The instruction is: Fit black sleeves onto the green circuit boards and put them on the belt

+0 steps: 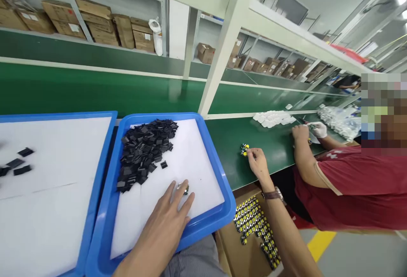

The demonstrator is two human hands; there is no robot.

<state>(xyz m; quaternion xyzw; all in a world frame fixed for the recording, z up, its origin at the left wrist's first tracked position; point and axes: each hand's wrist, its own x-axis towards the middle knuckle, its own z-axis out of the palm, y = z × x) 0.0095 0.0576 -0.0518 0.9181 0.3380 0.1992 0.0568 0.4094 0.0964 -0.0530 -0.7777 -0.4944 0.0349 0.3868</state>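
Note:
My left hand (170, 215) lies flat on the white liner of a blue tray (219, 171), fingers stretched out. Its fingertips touch a small metallic part (184, 188). A heap of small black square pieces (143, 152) fills the tray's far left. My right hand (258, 163), with a watch on the wrist, reaches onto the green table (270, 145). Its curled fingertips pinch a small yellow and black part (244, 149).
A second blue tray (104, 162) on the left holds a few black pieces (19, 162). An open cardboard box (254, 226) of yellow and black parts sits below the table edge. A person in a red shirt (349, 183) works at the right, beside white parts (273, 118).

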